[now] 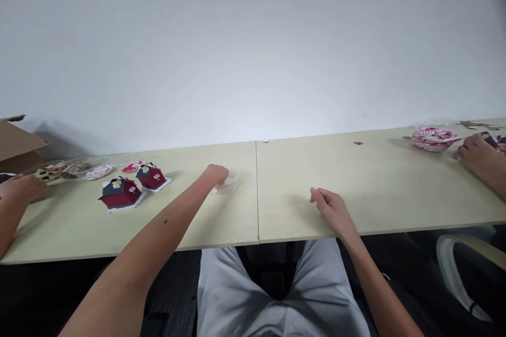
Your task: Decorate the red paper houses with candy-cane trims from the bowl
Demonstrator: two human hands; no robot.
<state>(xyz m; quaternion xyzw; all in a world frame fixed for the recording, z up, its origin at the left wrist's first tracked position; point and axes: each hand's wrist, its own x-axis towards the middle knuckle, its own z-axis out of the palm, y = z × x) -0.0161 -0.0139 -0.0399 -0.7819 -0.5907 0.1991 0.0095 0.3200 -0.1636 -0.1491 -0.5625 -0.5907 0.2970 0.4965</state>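
Right hand (331, 208), right of centre: loosely curled; cannot tell whether anything is held. Left hand (218, 172), mid-frame: bent down at clear plastic tub (232, 183), fingertips hidden, grip cannot be told. Tub: on worktop (292, 163), just beside left hand's right edge.

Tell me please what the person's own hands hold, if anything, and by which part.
Left hand: at the cup; any hold is hidden. Right hand: curled, no held thing visible.

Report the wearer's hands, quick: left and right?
Left hand: at the cup, fingers hidden; grip can't be told.
Right hand: closed, fingers curled; nothing visibly held.
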